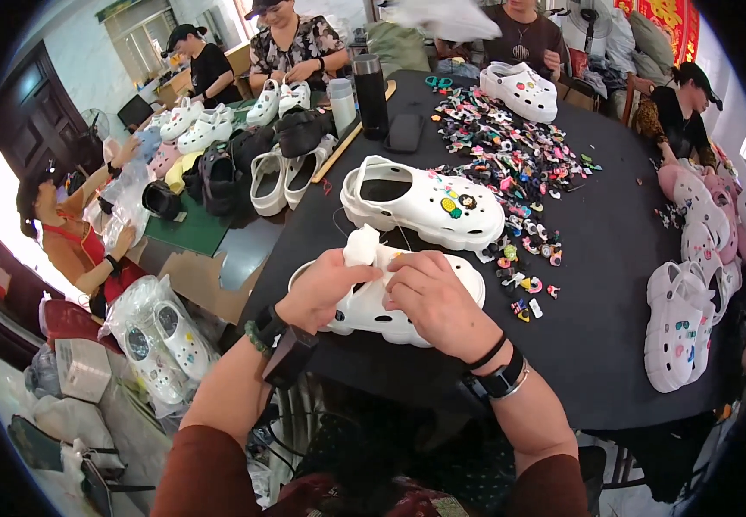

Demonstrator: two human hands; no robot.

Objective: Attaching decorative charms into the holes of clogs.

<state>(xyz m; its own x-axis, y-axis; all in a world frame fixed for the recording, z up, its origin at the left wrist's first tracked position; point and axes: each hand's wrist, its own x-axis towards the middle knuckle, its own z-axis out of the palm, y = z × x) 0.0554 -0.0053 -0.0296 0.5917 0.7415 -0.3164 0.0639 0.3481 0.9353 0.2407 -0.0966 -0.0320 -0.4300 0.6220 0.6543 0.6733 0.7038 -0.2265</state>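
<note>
A white clog [379, 314] lies on the black table in front of me, partly covered by my hands. My left hand [325, 291] is closed at its heel side. A soft white wad [362, 246], like cloth or tissue, sticks up from its fingers. Over the clog's upper, my right hand [442, 306] bends its fingers together; whatever they pinch is hidden. Just beyond lies a second white clog [420, 205] with colourful charms, including a pineapple, on its toe. A heap of small charms [511, 146] spreads to the right of it.
Another decorated white clog [519, 90] stands at the far side of the heap. White clogs [679, 332] line the right edge. A black bottle [370, 96] and dark case [405, 133] stand at the back left. Several people work around; bagged clogs [162, 345] sit at lower left.
</note>
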